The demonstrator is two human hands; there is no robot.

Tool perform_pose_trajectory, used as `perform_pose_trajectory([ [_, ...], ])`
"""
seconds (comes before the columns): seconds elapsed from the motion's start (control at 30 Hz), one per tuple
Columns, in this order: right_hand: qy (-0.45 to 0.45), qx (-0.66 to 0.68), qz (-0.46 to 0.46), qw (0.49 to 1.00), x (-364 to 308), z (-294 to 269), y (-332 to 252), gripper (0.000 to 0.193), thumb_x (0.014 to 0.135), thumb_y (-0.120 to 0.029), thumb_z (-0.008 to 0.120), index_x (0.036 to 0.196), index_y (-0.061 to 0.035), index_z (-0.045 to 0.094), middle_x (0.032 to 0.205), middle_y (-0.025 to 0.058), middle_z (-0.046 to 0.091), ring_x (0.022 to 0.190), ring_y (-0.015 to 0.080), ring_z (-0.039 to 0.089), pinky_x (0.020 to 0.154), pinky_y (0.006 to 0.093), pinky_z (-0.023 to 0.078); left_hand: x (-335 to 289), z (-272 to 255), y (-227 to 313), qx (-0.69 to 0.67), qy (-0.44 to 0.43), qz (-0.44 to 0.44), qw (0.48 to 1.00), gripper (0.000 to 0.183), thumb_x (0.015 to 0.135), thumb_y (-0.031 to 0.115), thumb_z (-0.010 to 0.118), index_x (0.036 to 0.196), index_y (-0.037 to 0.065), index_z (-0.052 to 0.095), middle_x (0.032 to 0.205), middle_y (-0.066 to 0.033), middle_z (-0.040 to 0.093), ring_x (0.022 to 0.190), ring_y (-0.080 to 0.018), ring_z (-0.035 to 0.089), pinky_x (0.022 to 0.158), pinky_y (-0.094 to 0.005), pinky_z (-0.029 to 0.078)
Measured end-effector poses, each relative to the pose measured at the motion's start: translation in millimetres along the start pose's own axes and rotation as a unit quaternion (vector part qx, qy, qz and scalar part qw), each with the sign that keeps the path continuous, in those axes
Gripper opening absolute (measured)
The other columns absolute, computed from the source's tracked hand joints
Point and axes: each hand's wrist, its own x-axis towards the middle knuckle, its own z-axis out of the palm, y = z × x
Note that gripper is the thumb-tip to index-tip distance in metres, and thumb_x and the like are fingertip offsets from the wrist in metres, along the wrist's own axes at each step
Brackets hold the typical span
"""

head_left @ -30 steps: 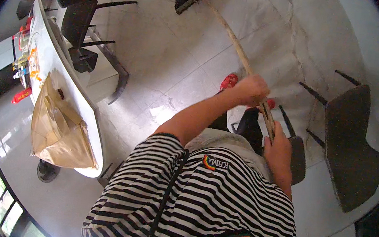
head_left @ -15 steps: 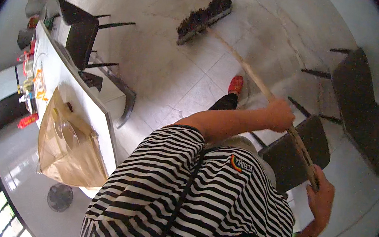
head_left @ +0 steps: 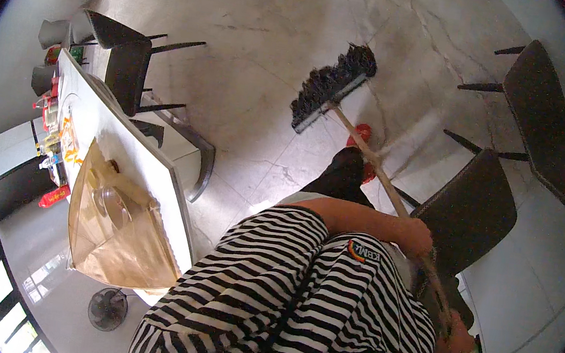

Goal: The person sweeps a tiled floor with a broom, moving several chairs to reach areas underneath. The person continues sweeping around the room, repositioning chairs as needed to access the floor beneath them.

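Observation:
A push broom with a wide head of dark bristles (head_left: 336, 84) rests on the tiled floor ahead of my feet. Its wooden handle (head_left: 386, 183) slants from the head back toward my right side. Partway along it, my left hand (head_left: 416, 237) is closed around the wood. Lower down, my right hand (head_left: 456, 340) grips the handle near its end, close beside my striped shirt (head_left: 264, 266). My red shoes (head_left: 359, 136) show just behind the broom head, partly covered by the handle.
A white table (head_left: 166, 190) at the left carries a tan mesh food cover (head_left: 125, 249). A dark chair (head_left: 127, 62) stands beyond it. At my right are more dark chairs (head_left: 548, 138), one chair seat (head_left: 466, 202) right beside the handle. A fan (head_left: 107, 309) is at lower left.
The broom head has come back over the floor toward my feet and a little right. Both hands have drawn down closer to my body, still around the handle.

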Motion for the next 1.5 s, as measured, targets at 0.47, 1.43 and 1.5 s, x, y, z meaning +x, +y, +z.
perform_pose_trajectory([
  [0.47,-0.087,0.284,-0.069,0.952,307.8,-65.2,-315.2,0.045,0.080,-0.012,0.062,0.123,-0.0049,0.050,0.105,0.0190,0.062,0.097,0.0304,0.061,0.085,0.0369,0.046,-289.7,-159.3,-314.9,0.160,0.257,-0.215,0.929,0.017,0.067,0.026,0.067,0.079,0.014,0.063,0.080,-0.0044,0.060,0.084,-0.0245,0.059,0.075,-0.0423,0.043],
  [1.43,0.002,0.144,-0.097,0.985,345.7,-334.4,-270.1,0.048,0.074,-0.001,0.060,0.122,-0.0015,0.050,0.102,0.0188,0.061,0.087,0.0364,0.059,0.075,0.0395,0.048,-179.6,-449.8,-312.9,0.076,0.095,-0.114,0.986,0.017,0.073,0.024,0.061,0.086,0.012,0.062,0.068,-0.0105,0.063,0.070,-0.0320,0.064,0.058,-0.0461,0.049],
  [1.5,0.058,0.117,-0.114,0.985,293.6,-327.3,-204.8,0.047,0.075,-0.001,0.059,0.121,-0.0004,0.050,0.097,0.0187,0.060,0.084,0.0365,0.059,0.072,0.0397,0.047,-95.3,-412.5,-275.2,0.063,0.082,-0.019,0.994,0.020,0.073,0.024,0.061,0.089,0.012,0.062,0.070,-0.0108,0.064,0.069,-0.0317,0.064,0.059,-0.0459,0.049],
])
